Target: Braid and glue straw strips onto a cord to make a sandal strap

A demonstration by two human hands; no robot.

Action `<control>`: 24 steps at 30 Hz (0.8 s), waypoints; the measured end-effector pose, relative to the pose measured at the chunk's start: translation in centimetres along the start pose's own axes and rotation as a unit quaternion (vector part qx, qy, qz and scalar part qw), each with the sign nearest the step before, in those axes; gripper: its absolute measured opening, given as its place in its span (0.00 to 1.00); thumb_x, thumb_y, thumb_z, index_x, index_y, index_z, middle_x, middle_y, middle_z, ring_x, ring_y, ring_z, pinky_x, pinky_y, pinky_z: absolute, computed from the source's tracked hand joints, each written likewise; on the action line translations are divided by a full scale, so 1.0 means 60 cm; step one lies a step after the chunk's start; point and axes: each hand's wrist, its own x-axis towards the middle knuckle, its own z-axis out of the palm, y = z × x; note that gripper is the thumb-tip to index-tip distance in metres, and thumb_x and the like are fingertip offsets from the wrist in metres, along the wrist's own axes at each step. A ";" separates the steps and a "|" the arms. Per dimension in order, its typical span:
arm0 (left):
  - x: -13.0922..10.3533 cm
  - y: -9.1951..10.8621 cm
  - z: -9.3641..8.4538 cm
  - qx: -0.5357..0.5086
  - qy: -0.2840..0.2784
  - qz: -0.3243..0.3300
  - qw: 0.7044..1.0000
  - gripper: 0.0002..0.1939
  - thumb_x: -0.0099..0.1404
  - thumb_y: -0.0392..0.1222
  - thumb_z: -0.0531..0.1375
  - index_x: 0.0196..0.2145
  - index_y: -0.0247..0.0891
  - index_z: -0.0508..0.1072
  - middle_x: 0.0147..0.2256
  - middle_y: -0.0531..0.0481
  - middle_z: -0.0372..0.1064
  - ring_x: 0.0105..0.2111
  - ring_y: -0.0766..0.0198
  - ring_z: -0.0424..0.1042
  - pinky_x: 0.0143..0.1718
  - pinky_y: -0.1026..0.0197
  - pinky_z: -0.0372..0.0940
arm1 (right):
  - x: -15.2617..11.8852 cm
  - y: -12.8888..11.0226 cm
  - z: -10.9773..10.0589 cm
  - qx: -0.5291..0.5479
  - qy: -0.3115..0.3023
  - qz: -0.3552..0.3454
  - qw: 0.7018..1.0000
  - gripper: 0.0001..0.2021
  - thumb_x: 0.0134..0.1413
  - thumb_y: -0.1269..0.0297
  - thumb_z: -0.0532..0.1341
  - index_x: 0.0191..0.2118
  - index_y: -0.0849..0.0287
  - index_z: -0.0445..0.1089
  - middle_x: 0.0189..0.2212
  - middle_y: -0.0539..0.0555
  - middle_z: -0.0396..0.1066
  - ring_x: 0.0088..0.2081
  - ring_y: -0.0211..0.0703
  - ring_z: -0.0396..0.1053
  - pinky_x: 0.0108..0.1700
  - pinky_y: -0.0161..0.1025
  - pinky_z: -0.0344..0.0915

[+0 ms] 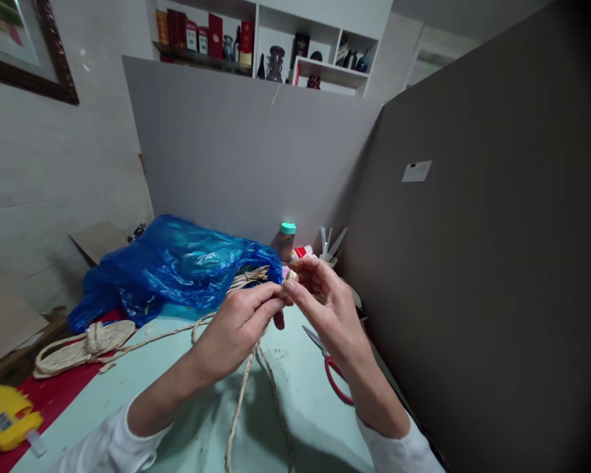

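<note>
My left hand [243, 322] is closed, thumb pressed against its fingers on a small bundle of pale twisted straw rope [247, 374]. Two strands of that rope hang below the hands towards the front edge. My right hand [332, 305] meets it from the right, thumb and fingertips closed at the bundle's upper end; the fingers cover most of the held part. Another length of rope runs left to a flat, wound straw coil [96, 341]. Scissors with red handles [335, 381] lie beneath my right wrist.
A blue plastic bag [172, 263] with straw bundles [249, 277] covers the back left. Behind my hands stand a jar with a green lid [286, 240] and white sticks [331, 243] in a holder. A yellow glue gun [4, 420] lies front left. Grey panels [256, 157] enclose the table.
</note>
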 end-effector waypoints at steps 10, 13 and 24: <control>0.003 -0.004 -0.002 0.012 0.004 -0.003 1.000 0.13 0.70 0.38 0.51 0.32 0.36 0.73 0.25 0.55 0.67 0.26 0.68 0.63 0.32 0.64 0.57 | 0.004 0.004 -0.003 0.060 -0.034 0.030 0.997 0.06 0.57 0.61 0.63 0.37 0.58 0.72 0.32 0.51 0.72 0.32 0.39 0.68 0.37 0.36 0.63; 0.002 -0.003 -0.002 0.014 0.005 -0.003 1.000 0.13 0.70 0.38 0.51 0.31 0.36 0.73 0.25 0.55 0.67 0.26 0.68 0.64 0.31 0.65 0.57 | 0.003 0.006 -0.002 0.064 -0.032 0.026 0.997 0.05 0.56 0.62 0.63 0.36 0.58 0.72 0.33 0.51 0.73 0.33 0.39 0.68 0.37 0.36 0.64; 0.001 0.003 0.000 0.024 0.011 -0.006 1.000 0.14 0.69 0.37 0.52 0.26 0.36 0.70 0.25 0.56 0.67 0.27 0.68 0.63 0.32 0.65 0.55 | 0.002 0.010 -0.001 0.059 -0.027 0.015 0.998 0.04 0.57 0.63 0.63 0.35 0.57 0.72 0.32 0.50 0.72 0.32 0.38 0.68 0.37 0.36 0.63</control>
